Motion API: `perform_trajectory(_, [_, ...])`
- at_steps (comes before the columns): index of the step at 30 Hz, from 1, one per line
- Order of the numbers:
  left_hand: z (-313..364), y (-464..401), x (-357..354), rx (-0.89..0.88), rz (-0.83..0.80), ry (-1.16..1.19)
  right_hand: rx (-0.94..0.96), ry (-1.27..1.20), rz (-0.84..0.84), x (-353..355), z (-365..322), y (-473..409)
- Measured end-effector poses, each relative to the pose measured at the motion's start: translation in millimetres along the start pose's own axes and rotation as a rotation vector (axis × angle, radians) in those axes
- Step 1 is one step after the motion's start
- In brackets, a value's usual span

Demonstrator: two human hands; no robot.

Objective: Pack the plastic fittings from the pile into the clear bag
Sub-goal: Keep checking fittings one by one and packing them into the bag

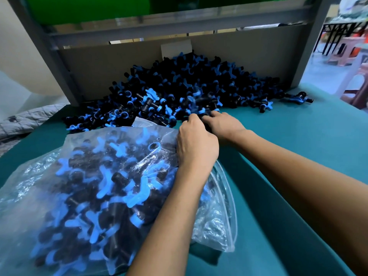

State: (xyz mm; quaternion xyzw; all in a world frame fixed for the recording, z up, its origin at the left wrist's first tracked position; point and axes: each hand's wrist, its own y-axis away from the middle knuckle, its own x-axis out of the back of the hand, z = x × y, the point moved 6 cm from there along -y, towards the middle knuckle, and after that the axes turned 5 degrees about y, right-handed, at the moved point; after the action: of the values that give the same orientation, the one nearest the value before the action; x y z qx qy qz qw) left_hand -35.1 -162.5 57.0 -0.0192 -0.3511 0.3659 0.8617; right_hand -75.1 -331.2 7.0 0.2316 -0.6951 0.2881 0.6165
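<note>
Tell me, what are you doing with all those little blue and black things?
A person is packing small black plastic fittings with blue winged handles from a big pile on the teal table into a clear plastic bag, which already looks quite full. The left hand is at the bag's mouth, and the right hand reaches to the near edge of the pile, fingers among the fittings. Many fittings are still heaped against the cardboard wall.
</note>
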Motion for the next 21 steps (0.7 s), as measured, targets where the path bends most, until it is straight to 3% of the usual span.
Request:
perform_trajectory(3, [0.9, 1.3, 0.0, 0.005, -0.012, -0.016, -0.056, 0.034, 0.042, -0.4, 29.1, 16.8])
perform_trajectory(6, [0.5, 1.0, -0.8, 0.014, -0.008, -0.033, -0.044, -0.139, 0.099, -1.4, 48.8, 37.8])
perform_trajectory(9, [0.0, 0.4, -1.4, 0.022, -0.005, -0.039, -0.003, -0.321, 0.283, 1.7, 54.2, 58.5])
perform_trajectory(11, [0.3, 0.8, -1.2, 0.018, 0.001, -0.041, -0.053, -0.527, 0.407, 3.7, 58.8, 74.4])
perform_trajectory(13, [-1.3, -0.5, -2.7, -0.001, 0.008, -0.04, -0.166, -0.932, 0.463, 1.3, 58.5, 87.1])
perform_trajectory(16, [-4.3, -3.7, -6.0, -0.047, -0.008, -0.045, -0.38, -1.536, 0.333, -10.7, 53.0, 95.9])
perform_trajectory(18, [-4.9, -5.3, -11.0, -0.095, -0.058, -0.049, -0.397, -1.665, 0.196, -15.0, 48.6, 100.8])
perform_trajectory(21, [-4.7, -6.3, -15.9, -0.131, -0.109, -0.05, -0.255, -1.673, 0.076, -14.5, 40.5, 106.4])
